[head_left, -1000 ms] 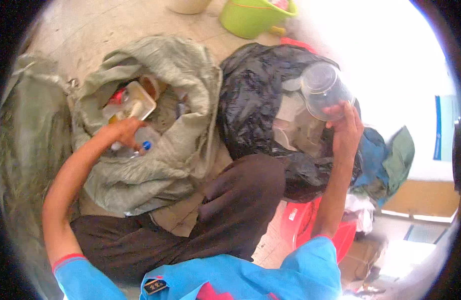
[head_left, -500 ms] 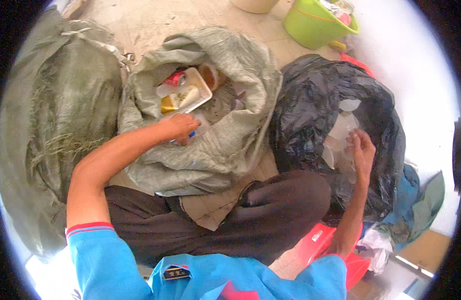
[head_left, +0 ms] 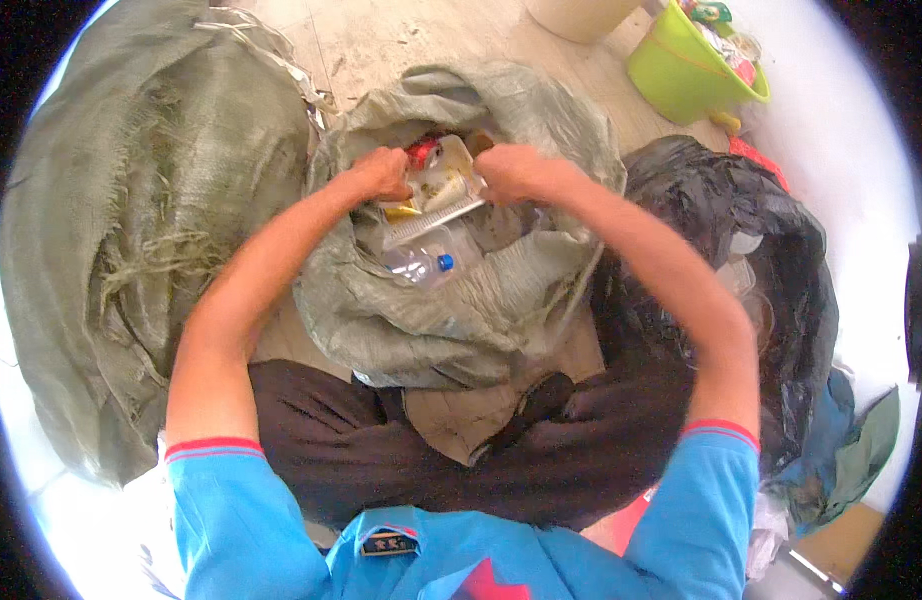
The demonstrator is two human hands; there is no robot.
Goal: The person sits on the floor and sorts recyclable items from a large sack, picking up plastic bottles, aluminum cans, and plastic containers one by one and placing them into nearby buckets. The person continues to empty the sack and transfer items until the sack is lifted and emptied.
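Note:
Both my hands are inside the open mouth of a grey-green woven sack (head_left: pixel 451 325) between my knees. My left hand (head_left: pixel 384 173) is closed at the left side of a shallow white tray (head_left: pixel 455 207) with food scraps in it. My right hand (head_left: pixel 516 172) pinches the tray's right edge; its fingertips are partly hidden. Beside the tray's far end lies a red can-like item (head_left: pixel 421 152), and a yellow piece (head_left: pixel 401 211) shows by my left fingers. Nearer to me in the sack rests a clear plastic bottle (head_left: pixel 413 264) with a blue cap.
A full woven sack (head_left: pixel 151 240) stands on my left. To the right, under my right arm, is a black plastic bag (head_left: pixel 796 330) holding clear and white plastic pieces. A green bucket (head_left: pixel 681 75) of rubbish stands at the far right, beside a beige container (head_left: pixel 581 15).
My right hand has left the black bag and come over to the woven sack's tray. My left hand has moved from near the bottle up to the tray's left side.

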